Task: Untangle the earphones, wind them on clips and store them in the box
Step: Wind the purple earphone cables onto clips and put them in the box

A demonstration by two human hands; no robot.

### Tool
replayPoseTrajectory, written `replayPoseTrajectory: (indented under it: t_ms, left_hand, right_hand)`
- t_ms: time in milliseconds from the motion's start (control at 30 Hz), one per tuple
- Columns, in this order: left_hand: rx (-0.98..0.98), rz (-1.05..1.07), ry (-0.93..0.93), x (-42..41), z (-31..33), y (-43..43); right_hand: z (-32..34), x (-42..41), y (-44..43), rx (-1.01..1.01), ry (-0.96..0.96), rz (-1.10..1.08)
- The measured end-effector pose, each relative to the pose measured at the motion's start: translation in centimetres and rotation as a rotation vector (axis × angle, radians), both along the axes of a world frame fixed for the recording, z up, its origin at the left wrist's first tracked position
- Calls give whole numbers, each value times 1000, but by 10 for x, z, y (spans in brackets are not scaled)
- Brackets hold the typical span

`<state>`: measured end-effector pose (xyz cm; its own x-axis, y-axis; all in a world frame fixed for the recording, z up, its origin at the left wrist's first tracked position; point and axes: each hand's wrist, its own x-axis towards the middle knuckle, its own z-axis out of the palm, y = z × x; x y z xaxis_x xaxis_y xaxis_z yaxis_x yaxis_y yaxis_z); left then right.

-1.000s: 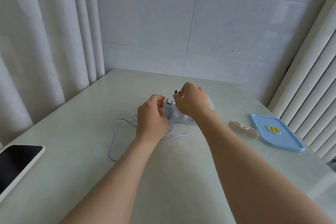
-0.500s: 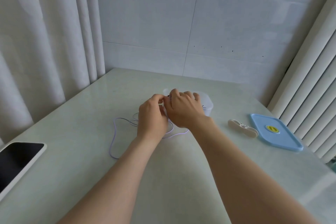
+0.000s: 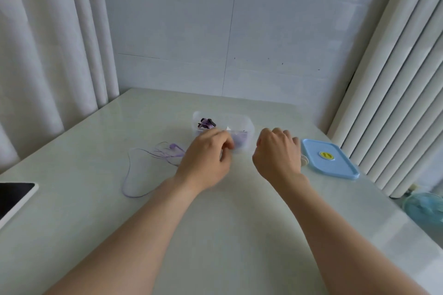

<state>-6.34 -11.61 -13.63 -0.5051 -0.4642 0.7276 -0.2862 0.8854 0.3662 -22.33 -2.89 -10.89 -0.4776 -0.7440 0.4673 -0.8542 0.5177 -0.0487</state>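
Here, in the head view, a clear plastic box [image 3: 249, 125] stands open toward the back of the pale tabletop [image 3: 215, 235], with a wound purple-and-black bundle [image 3: 206, 123] in its left end. The loose purple earphones [image 3: 134, 167] lie on the tabletop just left of the box, and the cable runs under the left hand [image 3: 206, 161]. That hand sits against the box's front wall with its fingers [image 3: 226, 147] curled in; whether they pinch anything cannot be told. The right hand [image 3: 278, 153] hangs knuckles-up over a white clip [image 3: 305, 160], its fingers bent downward and their grip hidden. A blue lid [image 3: 329, 163] lies just right of the clip. A dark-screened tablet [image 3: 14, 196] lies at the left edge.
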Motion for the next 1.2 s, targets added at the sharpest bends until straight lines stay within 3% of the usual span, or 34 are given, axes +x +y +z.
replayPoseTrajectory:
  t_ms: [100, 267, 333, 467, 567, 833, 967, 1067, 1200]
  left_hand:
    - [59, -46, -88, -4, -3, 9]
    - [157, -13, -138, 5, -1, 12]
    - [169, 78, -92, 10, 2, 9]
    - [237, 359, -36, 24, 9, -2]
    - [275, 511, -99, 36, 10, -14]
    - [507, 515, -237, 47, 10, -26]
    - [564, 490, -281, 47, 14, -25]
    - [576, 480, -283, 49, 16, -24]
    - [538, 502, -207, 52, 22, -21]
  right_hand:
    - [-16, -20, 14, 148, -8, -181]
    - [-17, -26, 20, 145, -82, -204]
    - [-15, -23, 19, 87, -131, -156]
    - [-13, -7, 16, -85, -411, 83]
    - [-13, 16, 13, -104, -451, 292]
    - [-11, 51, 17, 52, -562, 648]
    - [-4, 60, 20, 21, -647, 683]
    - [-5, 61, 14, -74, -586, 600]
    - [-11, 69, 8, 97, -537, 504]
